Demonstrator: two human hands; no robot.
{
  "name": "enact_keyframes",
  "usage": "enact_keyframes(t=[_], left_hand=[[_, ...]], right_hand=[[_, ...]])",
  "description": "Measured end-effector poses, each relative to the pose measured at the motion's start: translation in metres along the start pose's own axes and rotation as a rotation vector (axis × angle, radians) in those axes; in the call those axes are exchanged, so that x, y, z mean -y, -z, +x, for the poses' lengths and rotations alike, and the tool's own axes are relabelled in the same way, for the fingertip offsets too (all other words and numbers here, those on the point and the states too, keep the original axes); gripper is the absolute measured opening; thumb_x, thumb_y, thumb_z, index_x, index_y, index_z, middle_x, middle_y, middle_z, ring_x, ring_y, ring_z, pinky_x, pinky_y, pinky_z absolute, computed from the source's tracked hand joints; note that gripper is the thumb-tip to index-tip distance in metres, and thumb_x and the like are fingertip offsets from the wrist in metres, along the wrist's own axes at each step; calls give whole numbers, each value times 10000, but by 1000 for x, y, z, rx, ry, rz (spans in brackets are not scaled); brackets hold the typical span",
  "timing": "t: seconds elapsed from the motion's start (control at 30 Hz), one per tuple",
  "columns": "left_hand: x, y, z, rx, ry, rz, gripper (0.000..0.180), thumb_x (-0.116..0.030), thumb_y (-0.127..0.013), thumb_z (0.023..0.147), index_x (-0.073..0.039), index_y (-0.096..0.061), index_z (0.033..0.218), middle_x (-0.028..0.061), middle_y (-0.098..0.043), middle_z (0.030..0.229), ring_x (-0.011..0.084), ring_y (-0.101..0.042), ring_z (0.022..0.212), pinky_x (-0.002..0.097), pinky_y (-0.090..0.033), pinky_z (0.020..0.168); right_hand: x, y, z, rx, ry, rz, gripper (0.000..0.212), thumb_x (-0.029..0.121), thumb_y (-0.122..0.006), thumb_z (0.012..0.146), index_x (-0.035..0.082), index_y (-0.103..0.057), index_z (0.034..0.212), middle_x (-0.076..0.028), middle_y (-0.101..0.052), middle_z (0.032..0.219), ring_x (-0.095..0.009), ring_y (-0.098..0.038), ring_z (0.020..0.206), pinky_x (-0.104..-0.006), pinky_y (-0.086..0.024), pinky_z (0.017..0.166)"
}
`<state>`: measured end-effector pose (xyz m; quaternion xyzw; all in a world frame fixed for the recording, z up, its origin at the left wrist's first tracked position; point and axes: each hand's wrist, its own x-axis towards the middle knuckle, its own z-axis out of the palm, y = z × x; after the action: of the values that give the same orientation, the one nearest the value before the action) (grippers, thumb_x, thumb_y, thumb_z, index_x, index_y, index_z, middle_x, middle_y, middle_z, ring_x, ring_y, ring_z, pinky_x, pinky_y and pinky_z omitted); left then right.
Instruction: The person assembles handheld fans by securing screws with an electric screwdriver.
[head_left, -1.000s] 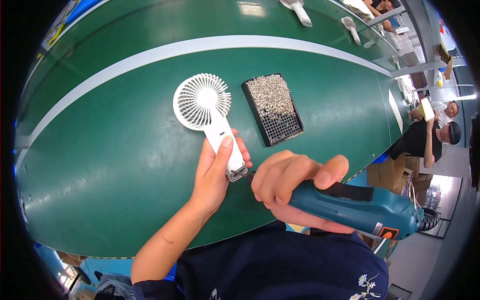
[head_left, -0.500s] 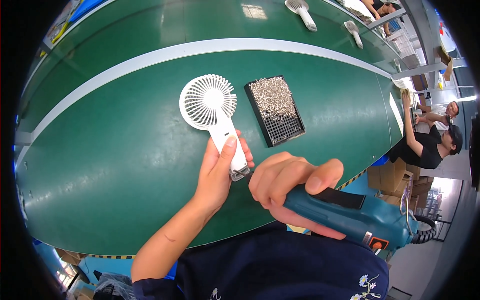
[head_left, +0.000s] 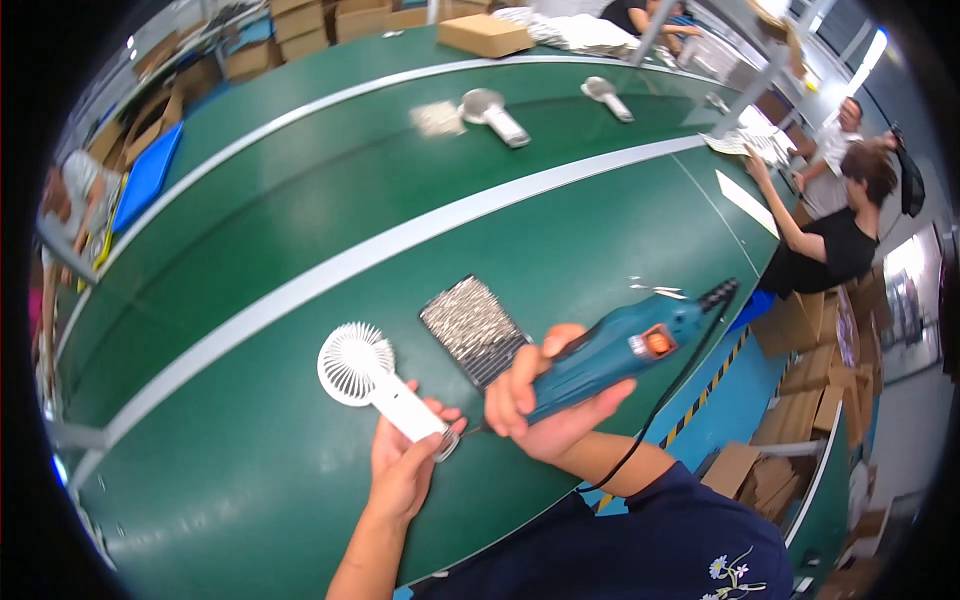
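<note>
My left hand (head_left: 402,462) is closed around the handle of a white handheld fan (head_left: 394,400), whose round slatted head points up and to the left. In my right hand (head_left: 548,405) is a teal electric screwdriver (head_left: 612,350), its back end raised to the right. The thin bit reaches left toward the grey end of the fan's handle; blur hides whether it touches. Just beyond my right hand lies a black grid tray (head_left: 481,372), heaped with small silvery screws (head_left: 470,318) and partly covered by my fingers.
A black cable (head_left: 655,415) trails from the screwdriver past my right forearm. Past a pale rail (head_left: 400,238), more white fans (head_left: 496,117) lie on a green surface. A person in black (head_left: 835,235) is at the right, another person (head_left: 80,205) at far left. Cardboard boxes (head_left: 795,400) stand beyond the striped edge.
The view has tilted up and turned, showing more of the far surface. The screwdriver's back end has swung upward. Both hands keep hold of the fan and screwdriver.
</note>
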<state>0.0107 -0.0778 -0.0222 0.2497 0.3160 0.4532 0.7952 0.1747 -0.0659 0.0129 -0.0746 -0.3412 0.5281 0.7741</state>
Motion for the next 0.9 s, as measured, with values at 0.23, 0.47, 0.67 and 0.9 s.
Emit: enact_keyframes(t=[0.23,0.47,0.67,0.9], left_hand=[[-27,-12,5,-108,25,120,625,2,-558,864,-75,-246,1400,198,-458,1313,315,-556,1118,453,-510,916],[-114,36,133,-85,-175,391,380,-62,-552,919,12,-401,1261,154,-563,1112,258,-616,1000,364,-569,812],[-150,93,212,-291,-276,429,511,-123,-617,891,50,-364,1300,126,-543,1084,233,-563,1034,344,-487,918],[-134,-20,115,-371,-734,602,401,-149,-554,933,-15,-426,1288,108,-500,1159,186,-514,1047,344,-450,908]], right_hand=[[-3,3,-10,-115,-215,-34,851,827,-499,683,156,-382,1195,-65,-500,690,-126,-439,448,-274,-376,414],[-3,6,-9,14,-145,-68,800,748,-440,797,55,-359,1190,-35,-464,746,-73,-407,482,-217,-364,435],[-14,12,-10,78,-109,-111,725,694,-415,853,42,-371,1168,-24,-460,775,-56,-394,485,-194,-353,422],[-17,5,-14,34,-280,-78,822,766,-480,764,61,-376,1175,-37,-445,752,-70,-383,505,-210,-350,417]])
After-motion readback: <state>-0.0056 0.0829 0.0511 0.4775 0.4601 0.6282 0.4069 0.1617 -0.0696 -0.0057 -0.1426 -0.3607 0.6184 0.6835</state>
